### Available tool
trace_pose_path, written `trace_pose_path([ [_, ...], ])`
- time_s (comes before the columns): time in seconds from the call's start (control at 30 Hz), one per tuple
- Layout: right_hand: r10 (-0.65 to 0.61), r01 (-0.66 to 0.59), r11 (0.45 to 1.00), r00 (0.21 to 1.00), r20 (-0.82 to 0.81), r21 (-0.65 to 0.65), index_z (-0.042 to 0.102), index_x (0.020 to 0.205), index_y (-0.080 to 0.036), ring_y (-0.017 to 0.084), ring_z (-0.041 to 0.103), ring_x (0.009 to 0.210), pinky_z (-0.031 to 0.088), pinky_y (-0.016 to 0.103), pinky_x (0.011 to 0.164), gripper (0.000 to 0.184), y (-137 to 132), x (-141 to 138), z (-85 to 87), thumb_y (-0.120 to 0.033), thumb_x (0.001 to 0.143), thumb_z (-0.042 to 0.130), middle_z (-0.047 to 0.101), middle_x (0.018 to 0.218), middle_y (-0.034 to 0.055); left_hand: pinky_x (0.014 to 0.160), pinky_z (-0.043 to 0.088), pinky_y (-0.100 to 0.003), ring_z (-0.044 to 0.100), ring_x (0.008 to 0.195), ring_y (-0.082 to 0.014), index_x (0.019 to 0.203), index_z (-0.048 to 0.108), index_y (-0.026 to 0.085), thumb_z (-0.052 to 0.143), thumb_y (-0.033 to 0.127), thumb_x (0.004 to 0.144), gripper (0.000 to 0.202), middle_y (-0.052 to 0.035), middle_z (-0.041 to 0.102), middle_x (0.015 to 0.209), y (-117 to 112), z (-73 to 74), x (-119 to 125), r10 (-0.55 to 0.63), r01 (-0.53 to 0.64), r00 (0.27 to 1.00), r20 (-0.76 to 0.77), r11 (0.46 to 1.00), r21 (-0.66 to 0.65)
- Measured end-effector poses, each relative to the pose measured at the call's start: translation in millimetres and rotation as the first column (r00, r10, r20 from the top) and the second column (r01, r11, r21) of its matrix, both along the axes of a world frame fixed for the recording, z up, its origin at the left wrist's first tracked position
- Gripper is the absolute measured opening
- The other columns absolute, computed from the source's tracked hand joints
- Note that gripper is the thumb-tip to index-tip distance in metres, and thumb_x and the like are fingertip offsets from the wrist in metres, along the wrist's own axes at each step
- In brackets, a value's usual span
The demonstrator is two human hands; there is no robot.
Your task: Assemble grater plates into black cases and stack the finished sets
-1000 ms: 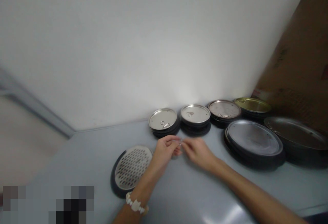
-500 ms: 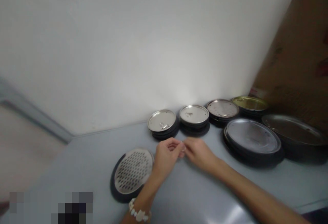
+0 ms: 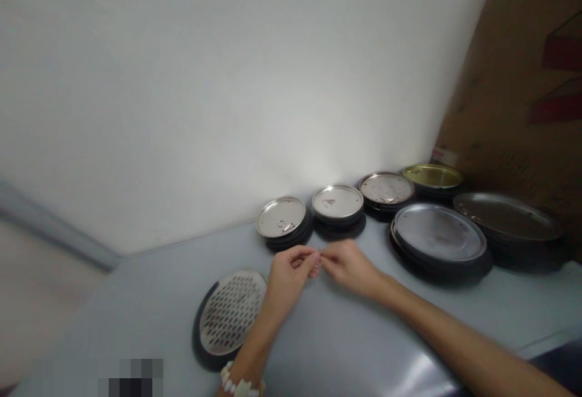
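My left hand and my right hand meet above the grey table, fingertips pinched together. Between them is a small shiny, ring-like piece, mostly covered by the fingers and too small to make out fully. A bracelet of pale beads circles my left wrist. Beside my left forearm lies a round metal disc with many slots on a dark base, partly hidden by the arm. Just beyond my hands are two round silver lids with small metal rings on top, a left lid and a right lid.
Along the wall at the right stand more round lids on dark bases: a reddish-silver one, a gold one, a large silver one and a dark one. A brown cardboard surface rises behind them.
The view has shifted slightly, so the lids on the right appear further left. My hands keep the same pinch on the small piece, with little visible movement over the table.
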State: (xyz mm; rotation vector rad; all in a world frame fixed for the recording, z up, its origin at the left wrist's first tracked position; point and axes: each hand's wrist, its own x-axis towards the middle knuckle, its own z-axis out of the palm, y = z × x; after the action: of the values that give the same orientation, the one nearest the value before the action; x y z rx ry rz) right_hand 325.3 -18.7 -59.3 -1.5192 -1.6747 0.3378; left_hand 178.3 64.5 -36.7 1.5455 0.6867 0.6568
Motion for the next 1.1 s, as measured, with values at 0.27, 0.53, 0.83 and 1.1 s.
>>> trace_pose_path([
  [0.27, -0.104, 0.1, 0.994, 0.99, 0.094, 0.052, 0.059, 0.058, -0.016, 0.012, 0.049, 0.054, 0.028, 0.024, 0.055, 0.034, 2, 2, -4.3, -0.012, 0.091, 0.054, 0.057, 0.056, 0.0001, 0.068, 0.058, -0.023, 0.07, 0.068, -0.0142, 0.081, 0.074, 0.012, 0.082, 0.032, 0.067, 0.025, -0.0069, 0.076, 0.077, 1, -6.6, 0, 0.049, -0.043, 0.998, 0.034, 0.988, -0.15],
  [0.53, -0.109, 0.101, 0.993, 0.981, 0.163, 0.054, 0.061, 0.061, -0.016, 0.012, 0.05, 0.055, 0.03, 0.024, 0.057, 0.03, 2, 2, -6.8, -0.009, 0.089, 0.054, 0.058, 0.059, 0.0006, 0.072, 0.059, -0.022, 0.07, 0.071, -0.0127, 0.08, 0.077, 0.013, 0.083, 0.023, 0.065, 0.019, -0.0061, 0.076, 0.083, 0, -9.1, 2, 0.118, -0.116, 0.993, 0.0, 0.97, -0.215],
  [0.83, -0.131, 0.119, 0.99, 0.974, 0.187, 0.076, 0.062, 0.063, -0.016, 0.013, 0.051, 0.058, 0.032, 0.025, 0.058, 0.028, 1, 0, -12.6, -0.009, 0.088, 0.053, 0.058, 0.061, 0.0017, 0.075, 0.059, -0.023, 0.07, 0.074, -0.0132, 0.08, 0.076, 0.011, 0.085, 0.021, 0.063, 0.022, -0.0073, 0.076, 0.083, -5, -10.9, 5, 0.153, -0.127, 0.986, 0.06, 0.941, -0.314],
  [1.1, -0.156, 0.144, 0.986, 0.972, 0.174, 0.082, 0.065, 0.067, -0.017, 0.013, 0.051, 0.059, 0.034, 0.024, 0.059, 0.025, 2, 0, -18.2, -0.008, 0.088, 0.054, 0.058, 0.062, 0.0011, 0.083, 0.059, -0.027, 0.071, 0.076, -0.0137, 0.076, 0.068, 0.013, 0.087, 0.014, 0.061, 0.024, -0.0039, 0.072, 0.077, -10, -13.1, 9, 0.204, -0.109, 0.969, 0.141, 0.862, -0.495],
])
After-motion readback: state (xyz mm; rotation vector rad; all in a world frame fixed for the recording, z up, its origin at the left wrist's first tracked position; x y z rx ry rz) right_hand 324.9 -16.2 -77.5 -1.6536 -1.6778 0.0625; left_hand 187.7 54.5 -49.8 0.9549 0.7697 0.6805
